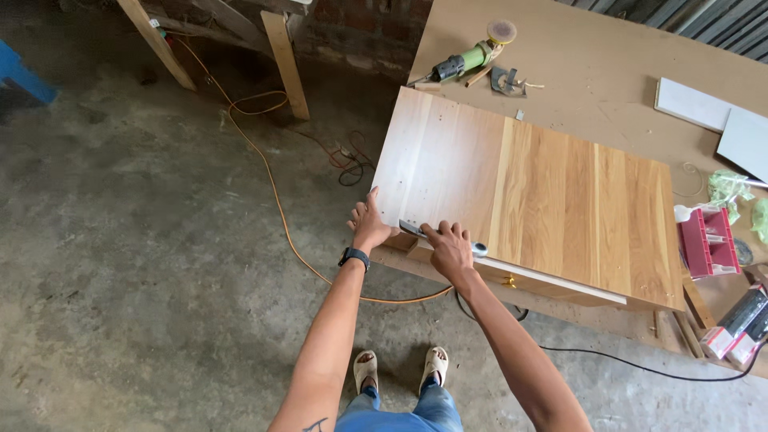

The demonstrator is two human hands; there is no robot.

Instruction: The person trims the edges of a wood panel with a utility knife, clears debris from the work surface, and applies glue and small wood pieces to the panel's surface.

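Observation:
A wooden cabinet box (560,192) with a light oak-grain top lies on a brown workbench (608,56). My left hand (370,222), with a dark watch on the wrist, is spread against the cabinet's near left corner. My right hand (450,246) grips a flat metal tool with a blade (414,230) and holds it along the cabinet's near edge. A white edge strip (560,280) runs along that edge to the right of my hand.
A green power tool (472,56) and a small metal part (507,80) lie at the bench's far side. White panels (720,116), a red box (709,240) and tubes (740,324) sit at the right. An orange cable (272,184) crosses the concrete floor. Wooden legs (284,60) stand behind.

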